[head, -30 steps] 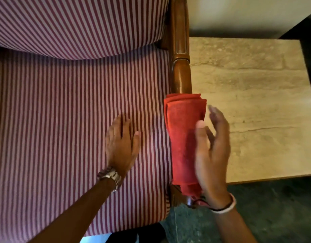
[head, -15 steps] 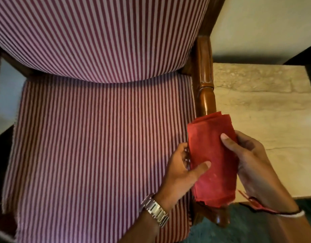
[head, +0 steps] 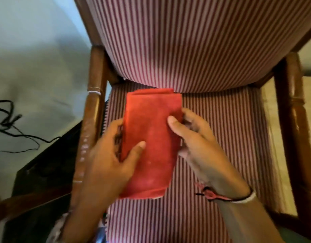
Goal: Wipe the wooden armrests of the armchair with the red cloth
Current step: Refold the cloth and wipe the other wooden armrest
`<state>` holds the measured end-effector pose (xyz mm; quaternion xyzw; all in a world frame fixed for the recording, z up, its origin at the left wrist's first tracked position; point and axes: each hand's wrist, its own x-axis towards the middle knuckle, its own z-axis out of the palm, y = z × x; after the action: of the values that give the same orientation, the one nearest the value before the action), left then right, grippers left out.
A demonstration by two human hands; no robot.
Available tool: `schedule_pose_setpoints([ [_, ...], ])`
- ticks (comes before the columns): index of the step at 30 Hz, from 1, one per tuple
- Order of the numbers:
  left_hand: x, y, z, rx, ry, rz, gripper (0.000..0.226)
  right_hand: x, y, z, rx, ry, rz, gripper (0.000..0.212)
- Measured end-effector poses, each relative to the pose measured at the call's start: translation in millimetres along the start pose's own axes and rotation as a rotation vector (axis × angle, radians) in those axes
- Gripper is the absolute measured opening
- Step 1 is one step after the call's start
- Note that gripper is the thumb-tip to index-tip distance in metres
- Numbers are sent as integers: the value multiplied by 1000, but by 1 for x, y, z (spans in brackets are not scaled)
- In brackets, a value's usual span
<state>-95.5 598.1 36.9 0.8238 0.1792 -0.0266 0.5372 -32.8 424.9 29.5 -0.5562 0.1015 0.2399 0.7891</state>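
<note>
We've got the folded red cloth (head: pixel 151 142) pinched between both hands, left hand (head: pixel 109 158) gripping its left edge with the thumb on top, right hand (head: pixel 200 146) doing the same on the right edge. It's held over the striped seat (head: pixel 221 172), between the two wooden armrests (head: pixel 91 120), touching neither. Further back is the striped backrest (head: pixel 195 41).
</note>
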Motion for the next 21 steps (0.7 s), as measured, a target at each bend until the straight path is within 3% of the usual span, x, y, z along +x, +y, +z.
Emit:
schedule_pose_setpoints([
  [6,19,-73,-90,376,306,-43,61,49,51,117,-89,-107,149,21],
  [8,24,-100,-89,460,306,-62,62,61,81,123,-54,-106,272,29],
  [10,23,-116,-78,468,252,-68,57,67,112,106,-129,-20,239,40],
  [11,21,-120,-73,467,233,-55,56,70,127,90,-297,62,133,43],
  [13,21,-131,-68,567,221,-30,54,80,157,50,-898,234,-137,46],
  [15,27,-135,-66,752,204,53,56,93,180,9,-1461,245,-252,56],
  [18,46,-130,-61,933,82,248,63,106,204,-32,-1773,57,-257,69],
  [21,63,-131,-50,989,9,256,62,114,224,-47,-1866,57,-324,72],
])
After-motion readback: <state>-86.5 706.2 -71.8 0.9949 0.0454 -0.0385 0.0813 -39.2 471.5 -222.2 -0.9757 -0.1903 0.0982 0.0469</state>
